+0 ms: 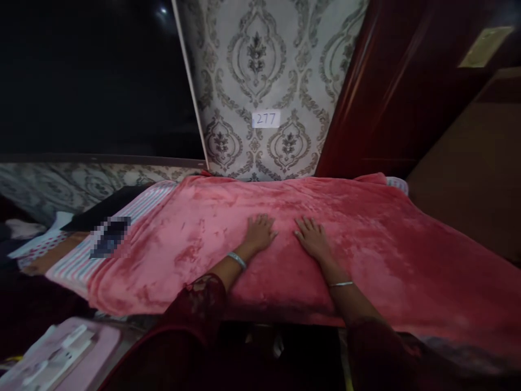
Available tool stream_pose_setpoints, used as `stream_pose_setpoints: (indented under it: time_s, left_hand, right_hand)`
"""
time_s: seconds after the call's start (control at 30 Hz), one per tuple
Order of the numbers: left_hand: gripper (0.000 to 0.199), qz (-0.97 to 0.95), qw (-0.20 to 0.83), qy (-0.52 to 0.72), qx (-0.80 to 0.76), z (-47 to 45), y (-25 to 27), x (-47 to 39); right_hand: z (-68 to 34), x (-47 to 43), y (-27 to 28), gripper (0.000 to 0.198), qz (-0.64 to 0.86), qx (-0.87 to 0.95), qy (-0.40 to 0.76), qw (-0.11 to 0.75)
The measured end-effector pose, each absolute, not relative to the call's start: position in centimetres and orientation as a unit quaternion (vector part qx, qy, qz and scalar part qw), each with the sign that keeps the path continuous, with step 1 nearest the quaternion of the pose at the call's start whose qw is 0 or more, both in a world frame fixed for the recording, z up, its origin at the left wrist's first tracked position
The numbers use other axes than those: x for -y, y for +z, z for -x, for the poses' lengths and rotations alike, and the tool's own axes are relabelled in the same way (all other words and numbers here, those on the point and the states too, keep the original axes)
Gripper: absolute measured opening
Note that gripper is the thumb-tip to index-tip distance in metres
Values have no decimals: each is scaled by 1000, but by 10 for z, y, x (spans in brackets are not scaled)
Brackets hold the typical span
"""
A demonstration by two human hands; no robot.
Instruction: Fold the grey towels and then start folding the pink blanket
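Observation:
A pink plush blanket [366, 244] lies spread over a table-like surface, its pile brushed into lighter and darker patches. My left hand [259, 233] rests palm down on it near the middle, fingers stretched out. To its right, my right hand [312, 236] also presses flat on the cloth with the fingers apart. Neither hand holds anything. Both wrists wear a bangle. The blanket's right end hangs down toward the lower right.
Under the blanket's left side a striped cloth [140, 209] shows, with a pixelated dark object [109, 239] on it. A large dark screen [93, 81] stands behind left, and a dark red door [391, 92] rises behind right. Patterned wall [260, 54] carries a "277" label [266, 118].

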State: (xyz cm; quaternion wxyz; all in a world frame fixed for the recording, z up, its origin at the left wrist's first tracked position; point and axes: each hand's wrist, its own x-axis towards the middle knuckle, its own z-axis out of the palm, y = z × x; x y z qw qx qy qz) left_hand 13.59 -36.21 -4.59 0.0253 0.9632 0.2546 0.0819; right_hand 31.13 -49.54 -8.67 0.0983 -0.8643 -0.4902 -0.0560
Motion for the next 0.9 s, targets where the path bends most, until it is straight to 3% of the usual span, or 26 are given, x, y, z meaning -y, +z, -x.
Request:
stream_pose_setpoints:
  time_s: [0.23, 0.63, 0.77, 0.9]
  left_hand:
    - [65, -939, 25, 53, -338, -92, -50, 320]
    - [68, -767, -60, 77, -634, 114, -45, 247]
    - [71, -777, -50, 90, -620, 88, -39, 252]
    - [67, -890, 15, 61, -452, 5, -29, 265]
  right_hand:
    - [-315, 497, -95, 59, 865, 490, -73, 72]
    - [-319, 496, -104, 62, 862, 494, -81, 78]
    - [-319, 496, -104, 62, 860, 496, -81, 81]
    - [-317, 495, -99, 61, 865, 492, -66, 78]
